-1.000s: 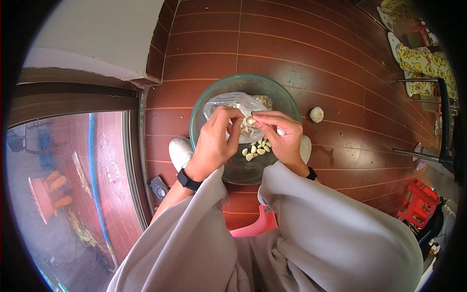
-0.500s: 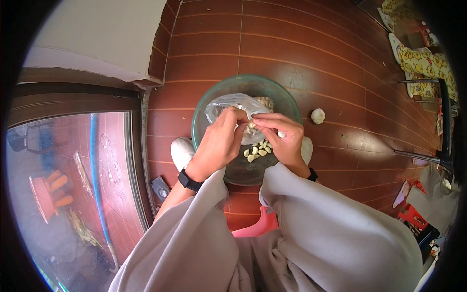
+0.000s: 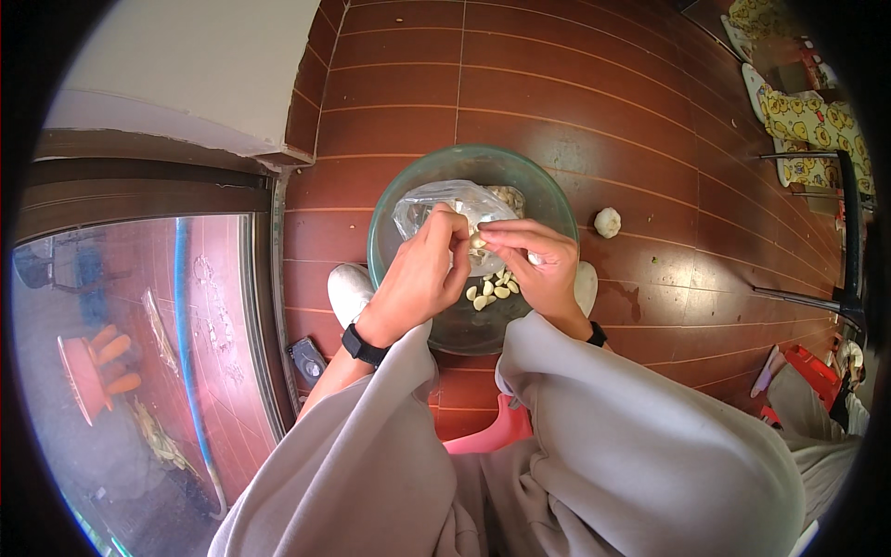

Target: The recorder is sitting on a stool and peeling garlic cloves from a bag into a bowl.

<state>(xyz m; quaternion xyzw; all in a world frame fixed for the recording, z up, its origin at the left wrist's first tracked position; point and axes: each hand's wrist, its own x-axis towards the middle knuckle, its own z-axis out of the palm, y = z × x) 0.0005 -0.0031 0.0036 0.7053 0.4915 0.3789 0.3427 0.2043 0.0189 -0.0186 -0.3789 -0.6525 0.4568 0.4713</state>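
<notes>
- Nearest to the camera are the person's knees in light grey trousers point(image 3: 594, 446), and between them shows the edge of a pink stool point(image 3: 492, 434).
- The left hand point(image 3: 422, 278) comes from the lower left, with a black wristband point(image 3: 362, 345). Its fingers are curled together and the thumb and forefinger pinch one side of a garlic clove point(image 3: 477, 243).
- The right hand point(image 3: 538, 269) comes from the lower right. Its fingers are also pressed together and pinch the other side of the same clove, so both hands meet on it, equally near.
- The clove is held between the fingertips, just above the middle of the glass bowl point(image 3: 390, 209). It is too small to tell how its long axis lies.
- Directly under the hands, on the bottom of the bowl, lie the peeled cloves point(image 3: 492, 290), a little toward the right hand.
- Behind the hands, inside the bowl, lies a clear plastic bag point(image 3: 436, 202) with more garlic.
- The bowl stands on the red-brown tile floor point(image 3: 557, 84), between two white shoes point(image 3: 348, 290).
- Further right, apart from the bowl, one whole garlic bulb point(image 3: 607, 222) lies on the floor.
</notes>
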